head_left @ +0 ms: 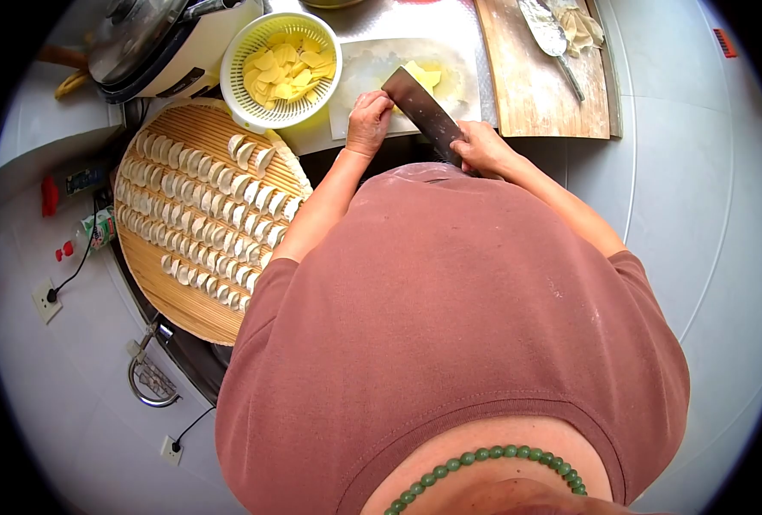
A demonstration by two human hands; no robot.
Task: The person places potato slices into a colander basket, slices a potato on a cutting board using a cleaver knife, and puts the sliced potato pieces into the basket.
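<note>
A wide dark cleaver (424, 107) slants over a white cutting board (359, 73), its handle inside the closed fingers of my right hand (482, 148). Close to the far end of the blade is my left hand (370, 123), fingers curled together; what they hold, if anything, is hidden. Pale yellow potato slices (426, 75) lie on the board just beyond the blade. Left of the board, more slices (287, 70) fill part of a white strainer basket (236, 77).
A round woven tray (171, 296) with rows of dumplings (201, 193) spans the left side. Behind it stands a cooker with a glass lid (132, 39). A floury wooden board (518, 94) on the right carries a flour-covered scoop (546, 33) and a crumpled cloth (580, 33).
</note>
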